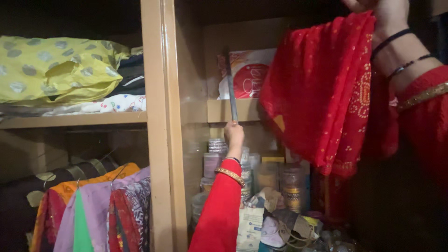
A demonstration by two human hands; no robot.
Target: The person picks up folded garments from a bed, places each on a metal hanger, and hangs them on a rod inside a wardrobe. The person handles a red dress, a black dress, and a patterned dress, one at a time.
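While the left hand (234, 134) is pinching a thin grey rod (231, 88) upright against the wardrobe shelf (233, 111), the right hand (383, 10), fingers closed, is gripping red cloth (322, 93) that risks snagging the jars (280, 179) beneath.

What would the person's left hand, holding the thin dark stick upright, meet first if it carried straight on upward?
Probably the edge of the small wooden shelf just above the left hand. The stick already crosses it and reaches the red-and-white packet. Depth is unclear, so the hand might pass in front.
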